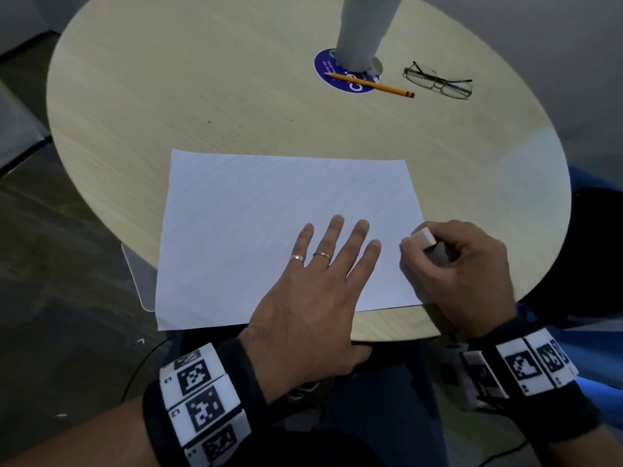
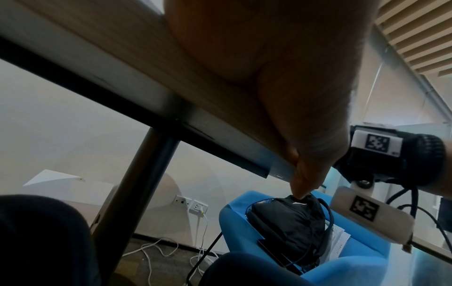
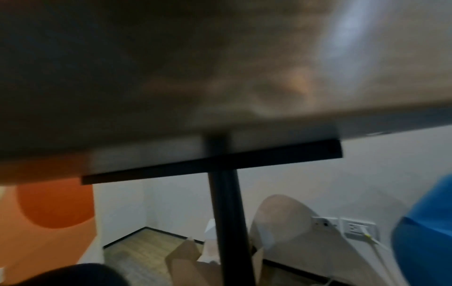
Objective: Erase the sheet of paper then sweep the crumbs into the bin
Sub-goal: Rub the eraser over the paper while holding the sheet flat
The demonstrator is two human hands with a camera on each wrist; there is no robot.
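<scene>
A white sheet of paper (image 1: 269, 203) lies at the near edge of the round wooden table (image 1: 151, 96), its near left corner hanging over the rim. My left hand (image 1: 333, 244) rests flat on the sheet, fingers straight and spread. My right hand (image 1: 451, 261) grips a white eraser (image 1: 424, 238) at the sheet's right edge, one end of it sticking out by the fingertips. A few dark crumbs (image 1: 209, 122) dot the wood beyond the paper. The left wrist view shows the left hand's palm (image 2: 281, 67) at the table edge. The right wrist view is blurred and shows no fingers.
A yellow pencil (image 1: 371, 84) and folded glasses (image 1: 438, 80) lie at the back, beside a grey column (image 1: 364, 28) on a blue sticker. Below the table are a black leg (image 2: 137, 193), a blue chair (image 2: 354, 251) holding a black bag, and a cardboard box (image 3: 186, 259).
</scene>
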